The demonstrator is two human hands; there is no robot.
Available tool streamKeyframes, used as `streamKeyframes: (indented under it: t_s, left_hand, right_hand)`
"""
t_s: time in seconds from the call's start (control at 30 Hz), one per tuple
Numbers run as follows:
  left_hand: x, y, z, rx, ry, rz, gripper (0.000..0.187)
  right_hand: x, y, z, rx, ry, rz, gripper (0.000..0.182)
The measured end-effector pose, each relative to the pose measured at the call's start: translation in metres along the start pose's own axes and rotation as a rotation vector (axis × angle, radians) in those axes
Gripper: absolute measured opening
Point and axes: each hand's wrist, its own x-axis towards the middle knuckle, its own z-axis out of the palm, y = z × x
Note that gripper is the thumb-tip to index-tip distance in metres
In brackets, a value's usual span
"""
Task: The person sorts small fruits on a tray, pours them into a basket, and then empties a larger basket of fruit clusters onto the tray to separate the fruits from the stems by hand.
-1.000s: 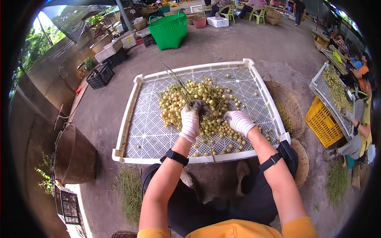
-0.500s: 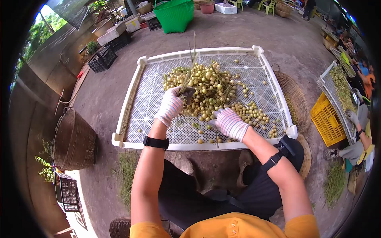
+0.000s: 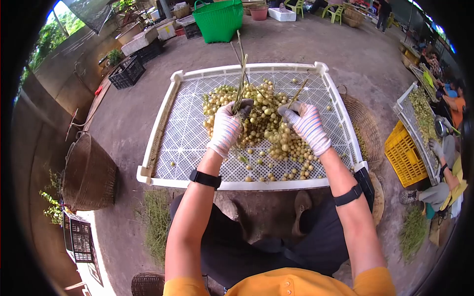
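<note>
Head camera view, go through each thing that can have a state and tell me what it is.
Left hand: gloved, shut on bare stems.
Right hand: gloved, shut on a fruit bunch.
Bare stems: held upright.
Fruit bunch: hanging below the glove.
White tray: partly covered with fruit.
Green basket: upright.

White perforated plastic tray (image 3: 187,133) sits on the concrete floor in front of the person, pile of small round yellow-green fruit on stems (image 3: 256,123) in it. Brown woven wicker basket (image 3: 89,172) to the tray's left, flat woven basket (image 3: 363,126) to its right, yellow plastic crate (image 3: 407,158) further right. Green plastic basket (image 3: 217,19) behind the tray.
</note>
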Motion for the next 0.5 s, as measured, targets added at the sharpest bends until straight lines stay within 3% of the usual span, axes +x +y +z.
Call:
streamKeyframes:
  t_s: [0.03, 0.13, 0.2, 0.3, 0.37, 0.4, 0.47, 0.5]
  left_hand:
    - [0.001, 0.0, 0.007, -0.034, -0.052, 0.162, 0.019]
    - [-0.005, 0.004, 0.025, -0.021, -0.165, 0.208, 0.022]
    - [-0.011, 0.018, 0.035, 0.112, -0.219, 0.131, 0.025]
    - [-0.006, 0.003, 0.045, 0.065, -0.24, 0.252, 0.022]
    - [-0.002, -0.007, 0.044, 0.037, -0.264, 0.021, 0.018]
    - [-0.004, -0.002, 0.042, 0.038, -0.267, 0.018, 0.018]
    - [-0.007, 0.01, 0.035, -0.036, -0.246, -0.122, 0.016]
    - [-0.004, 0.002, 0.033, -0.159, -0.205, -0.153, 0.016]
  right_hand:
    - [0.0, -0.005, -0.004, 0.017, 0.006, -0.024, 0.028]
    - [0.003, -0.027, -0.004, 0.16, 0.048, -0.037, 0.026]
    - [0.005, -0.038, -0.005, 0.136, 0.068, -0.068, 0.023]
    - [0.01, -0.03, 0.006, 0.212, 0.049, -0.042, 0.022]
    - [0.009, -0.022, 0.007, 0.336, -0.021, 0.081, 0.025]
    - [0.01, -0.017, 0.004, 0.338, -0.019, 0.084, 0.025]
    - [0.013, -0.006, -0.005, 0.072, -0.141, -0.065, 0.038]
    - [0.007, -0.025, -0.011, -0.212, -0.28, 0.106, 0.054]
